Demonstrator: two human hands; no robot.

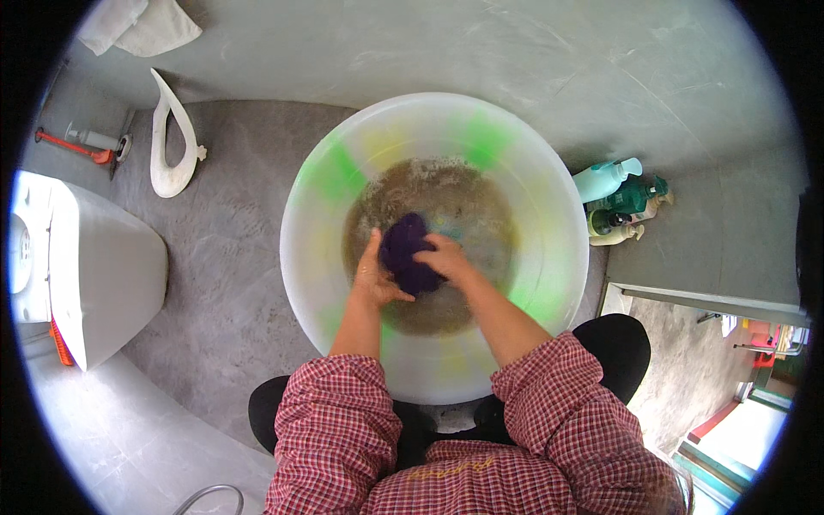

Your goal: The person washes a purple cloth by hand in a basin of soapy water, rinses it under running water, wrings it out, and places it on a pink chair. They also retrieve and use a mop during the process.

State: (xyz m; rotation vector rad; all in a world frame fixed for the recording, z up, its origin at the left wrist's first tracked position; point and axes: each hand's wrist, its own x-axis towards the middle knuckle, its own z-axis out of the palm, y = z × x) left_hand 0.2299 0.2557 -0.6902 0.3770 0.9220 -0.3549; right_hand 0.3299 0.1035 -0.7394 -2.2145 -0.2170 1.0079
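1. Two sleeves of red checked cloth enter from the lower edge of the frame, with the forearms reaching up into the basin.
2. At the centre of the frame, the left hand (375, 279) lies with fingers together and flat against the left side of the purple cloth (407, 255), thumb pointing toward lower right under it; its grip presses the cloth rather than closing fully round it.
3. The right hand (444, 257) comes in from the lower right and sits on the right side of the same cloth, fingers curled over it in a closed grip.
4. The cloth is bunched between the two hands, its long axis running roughly from upper left to lower right; both hands touch it, neither clearly nearer.
5. It sits in murky, foamy brown water at the bottom of a round white basin (549, 215) with green blotches on its wall.
6. Farther out, on the grey floor: bottles (620, 199) at right beside the basin, a white toilet (94, 275) at left, a white seat-shaped piece (168, 142) at upper left, and a red-handled plunger (73, 146) beyond it.
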